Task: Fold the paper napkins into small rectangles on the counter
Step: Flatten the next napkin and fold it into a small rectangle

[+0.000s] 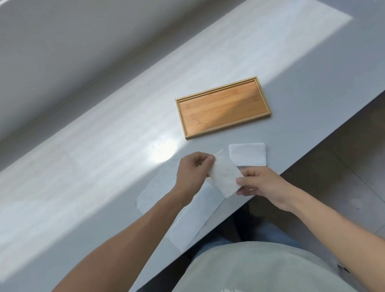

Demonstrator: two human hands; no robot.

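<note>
Napkin (226,175) corners under pinching fingers

Surface: grey glossy counter (110,138), sunlit band across it.
Far side: bamboo tray (226,127), lying flat.
Near edge: folded napkin (248,153), small rectangle.
Near edge, left: unfolded napkins (192,220), spread flat, overlapping.
</note>
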